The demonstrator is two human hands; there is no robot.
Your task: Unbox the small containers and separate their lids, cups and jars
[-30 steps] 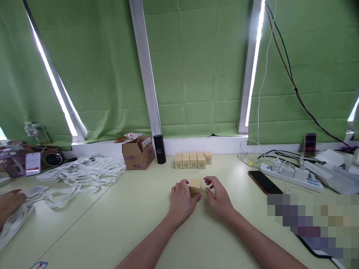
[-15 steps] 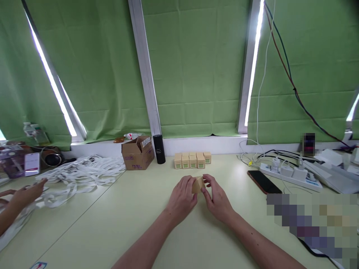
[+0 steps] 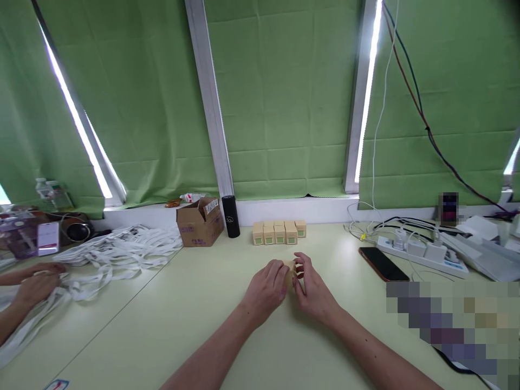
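In front of me, over the middle of the table, a small tan cardboard box (image 3: 290, 272) is held between my hands. My left hand (image 3: 266, 288) wraps round its left side and covers most of it. My right hand (image 3: 312, 287) has curled fingers and thumb at the box's right end, closed on its edge. Only a narrow strip of the box shows between the hands. Beyond them, several similar small boxes (image 3: 274, 233) with pale green labels stand in a tight group near the wall.
Behind stand an open brown carton (image 3: 199, 226) and a black cylinder (image 3: 231, 216). To the left, another person's hands (image 3: 38, 284) work by a pile of white straps (image 3: 134, 244). A phone (image 3: 383, 264) and a power strip (image 3: 422, 254) with cables lie to the right.
The box has turned in my hands and is now more hidden behind my left fingers. My right fingers have curled in more. The other person's hands have come together lower down.
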